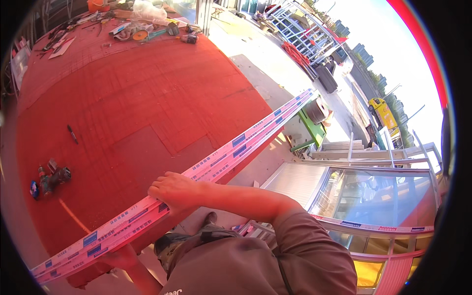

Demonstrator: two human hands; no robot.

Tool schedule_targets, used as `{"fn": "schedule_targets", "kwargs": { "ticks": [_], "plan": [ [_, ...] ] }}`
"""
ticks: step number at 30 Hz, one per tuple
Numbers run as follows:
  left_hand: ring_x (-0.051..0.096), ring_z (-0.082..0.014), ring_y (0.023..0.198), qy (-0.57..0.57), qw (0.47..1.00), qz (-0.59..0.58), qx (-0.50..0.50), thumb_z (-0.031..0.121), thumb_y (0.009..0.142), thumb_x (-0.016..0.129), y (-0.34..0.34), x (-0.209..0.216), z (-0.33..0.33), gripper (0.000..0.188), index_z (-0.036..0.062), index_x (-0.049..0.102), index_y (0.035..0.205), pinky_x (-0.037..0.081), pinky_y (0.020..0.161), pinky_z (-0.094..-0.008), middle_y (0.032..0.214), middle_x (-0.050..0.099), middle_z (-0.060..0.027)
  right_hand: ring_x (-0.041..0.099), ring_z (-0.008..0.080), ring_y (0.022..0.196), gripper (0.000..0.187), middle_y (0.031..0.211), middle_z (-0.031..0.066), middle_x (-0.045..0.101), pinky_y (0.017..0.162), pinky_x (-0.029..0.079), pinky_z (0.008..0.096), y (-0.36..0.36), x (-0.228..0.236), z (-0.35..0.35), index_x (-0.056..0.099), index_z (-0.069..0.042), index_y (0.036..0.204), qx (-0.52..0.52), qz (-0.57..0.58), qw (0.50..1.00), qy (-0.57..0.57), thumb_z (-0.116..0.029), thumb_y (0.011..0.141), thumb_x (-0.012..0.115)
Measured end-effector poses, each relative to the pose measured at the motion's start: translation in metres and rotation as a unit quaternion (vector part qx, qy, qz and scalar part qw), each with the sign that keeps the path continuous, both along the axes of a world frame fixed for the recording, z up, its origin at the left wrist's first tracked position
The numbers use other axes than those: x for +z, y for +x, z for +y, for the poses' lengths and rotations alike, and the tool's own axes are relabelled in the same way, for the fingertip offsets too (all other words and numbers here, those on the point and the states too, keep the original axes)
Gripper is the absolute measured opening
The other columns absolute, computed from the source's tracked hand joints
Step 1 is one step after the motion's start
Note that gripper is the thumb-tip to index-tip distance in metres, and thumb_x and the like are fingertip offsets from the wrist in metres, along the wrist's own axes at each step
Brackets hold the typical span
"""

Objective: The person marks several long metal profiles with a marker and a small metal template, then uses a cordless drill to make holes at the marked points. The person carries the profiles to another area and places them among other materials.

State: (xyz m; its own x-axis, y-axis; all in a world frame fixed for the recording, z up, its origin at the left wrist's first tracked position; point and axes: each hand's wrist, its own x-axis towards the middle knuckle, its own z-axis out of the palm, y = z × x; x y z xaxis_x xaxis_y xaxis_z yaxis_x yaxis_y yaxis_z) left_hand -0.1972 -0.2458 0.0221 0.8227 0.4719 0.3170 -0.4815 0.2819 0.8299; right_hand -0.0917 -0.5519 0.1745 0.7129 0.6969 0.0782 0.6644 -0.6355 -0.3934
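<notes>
A long straight profile (236, 146), wrapped in pink-and-white printed protective film with blue patches, runs diagonally from the lower left to the upper right. It lies along the near edge of the red-covered table (147, 93); whether it rests on the table or is held just off it I cannot tell. My right hand (174, 191) is closed over its top edge near the middle. Farther down its length, my left hand (120, 256) grips it from below, with the fingers partly hidden behind it.
A cordless drill (55, 178) and a black marker (73, 133) lie on the table's left side. Tools and a power drill (189, 38) clutter its far end. A green stool (310, 129) carries a spool (317, 110). At right stands a glazed window frame (371, 194).
</notes>
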Motion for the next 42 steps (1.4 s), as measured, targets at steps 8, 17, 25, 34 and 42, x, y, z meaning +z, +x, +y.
{"fn": "schedule_targets", "kwargs": {
  "ticks": [8, 17, 25, 34, 42],
  "plan": [
    [0.056, -0.0375, 0.140, -0.295, 0.861, -0.223, -0.350, 0.056, 0.103, 0.061, 0.052, 0.093, -0.145, 0.064, 0.0149, 0.058, 0.151, 0.040, 0.121, -0.0639, 0.154, 0.059, -0.0116, 0.065, 0.0292, 0.102, 0.052, 0.102, 0.0100, 0.067, 0.089, 0.049, 0.0433, -0.016, 0.075, -0.199, 0.063, -0.005, 0.111, -0.038, -0.116, 0.991, 0.052, -0.029, 0.072, 0.086],
    [0.062, -0.0379, 0.132, 0.297, 0.930, -0.211, 0.040, 0.052, 0.109, 0.044, 0.120, 0.198, -0.371, 0.072, -0.0064, 0.049, 0.150, 0.048, 0.115, -0.0544, 0.145, 0.059, -0.0291, 0.064, 0.0302, 0.100, 0.048, 0.103, 0.0088, 0.065, 0.087, 0.049, 0.0431, -0.016, 0.081, -0.415, 0.061, -0.007, 0.116, -0.163, -0.218, 0.948, 0.162, -0.016, 0.074, 0.081],
    [0.069, -0.0367, 0.103, -0.113, 0.910, -0.337, -0.215, 0.049, 0.104, 0.045, 0.187, 0.242, -0.599, 0.061, -0.0027, 0.060, 0.133, 0.055, 0.093, -0.0542, 0.116, 0.069, -0.0209, 0.063, 0.0336, 0.094, 0.051, 0.097, 0.0117, 0.061, 0.084, 0.050, 0.0452, 0.035, 0.046, -0.588, 0.056, -0.006, 0.113, -0.228, -0.309, 0.898, 0.216, -0.013, 0.069, 0.081],
    [0.068, -0.0375, 0.113, 0.290, 0.926, -0.241, -0.019, 0.044, 0.100, 0.069, 0.277, 0.206, -0.780, 0.070, 0.0027, 0.044, 0.151, 0.054, 0.102, -0.0553, 0.136, 0.064, -0.0251, 0.065, 0.0352, 0.097, 0.062, 0.103, 0.0119, 0.063, 0.087, 0.051, 0.0441, 0.053, 0.024, -0.770, 0.055, -0.008, 0.119, -0.304, -0.253, 0.878, 0.271, -0.019, 0.069, 0.089],
    [0.063, -0.0357, 0.121, 0.260, 0.937, -0.233, 0.013, 0.047, 0.104, 0.061, 0.304, 0.201, -0.951, 0.069, -0.0002, 0.043, 0.152, 0.052, 0.105, -0.0517, 0.142, 0.059, -0.0250, 0.063, 0.0383, 0.100, 0.071, 0.103, 0.0164, 0.062, 0.086, 0.051, 0.0458, 0.091, 0.064, -0.897, 0.054, -0.003, 0.125, -0.238, -0.243, 0.884, 0.319, -0.026, 0.066, 0.086]
  ]
}}
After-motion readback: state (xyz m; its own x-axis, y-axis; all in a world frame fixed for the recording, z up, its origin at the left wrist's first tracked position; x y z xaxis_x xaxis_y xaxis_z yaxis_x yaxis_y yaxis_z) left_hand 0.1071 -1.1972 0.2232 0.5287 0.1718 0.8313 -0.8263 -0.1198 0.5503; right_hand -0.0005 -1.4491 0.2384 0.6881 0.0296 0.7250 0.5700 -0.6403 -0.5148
